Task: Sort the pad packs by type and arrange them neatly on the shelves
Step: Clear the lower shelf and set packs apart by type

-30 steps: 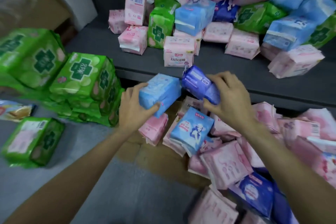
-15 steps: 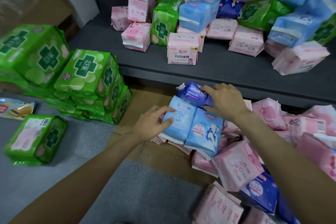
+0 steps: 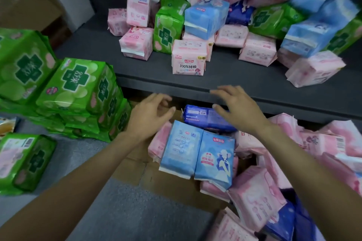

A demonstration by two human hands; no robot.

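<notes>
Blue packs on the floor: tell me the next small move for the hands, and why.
Probably reach up for the light blue pack on the shelf. Both hands, left and right, hover open and hold nothing, the two light blue packs lie side by side below, and the shelf pile is mixed.

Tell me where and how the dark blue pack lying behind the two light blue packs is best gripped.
Probably across its short width, from above. The dark blue pack lies flat with its long side running left to right, and its top face is exposed. The two light blue packs crowd its near edge, so a top-down pinch suits better than a side approach. The right hand hovers open over its right part, well placed.
</notes>
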